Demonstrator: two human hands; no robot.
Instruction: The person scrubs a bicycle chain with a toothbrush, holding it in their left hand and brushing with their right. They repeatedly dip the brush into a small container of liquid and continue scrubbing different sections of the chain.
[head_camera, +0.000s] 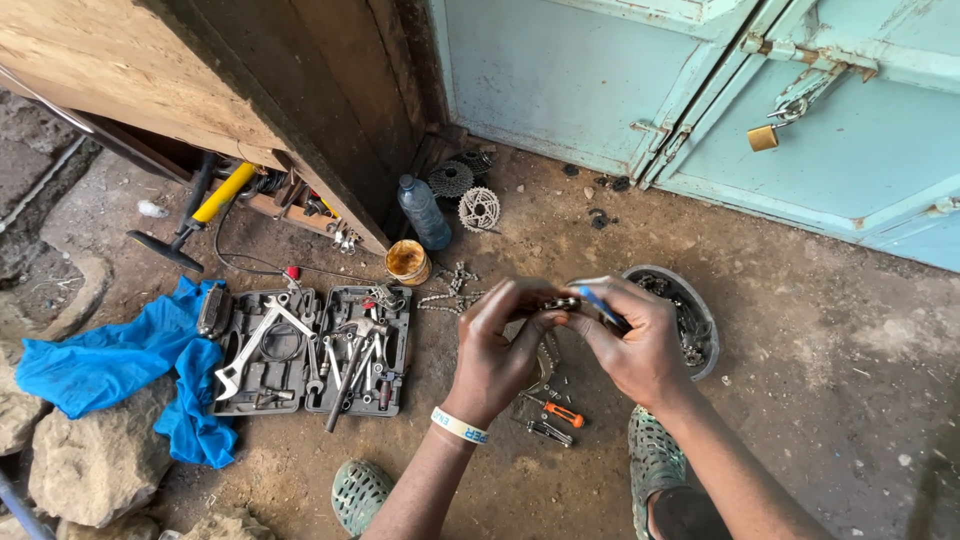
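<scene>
Two hands meet at mid-frame, over the dirt floor (800, 400). Left hand (497, 350) has fingers curled tight, pinching a small dark metal part (560, 303), likely a chain piece. Right hand (632, 345) is closed around a blue-handled tool (598, 305), tip at the part. Looks like mid-step: working on the part with the tool. Next move calls for steady pinch and fine tip alignment; can't tell the exact contact point. Just beyond the right hand: metal bowl (700, 310) of small parts. Below the hands: orange screwdriver (560, 411). Left: open tool case (310, 350), blue cloth (110, 360). Further up: yellow tin (407, 262), bottle (424, 212), sprockets (479, 209), padlocked blue door (620, 70).
</scene>
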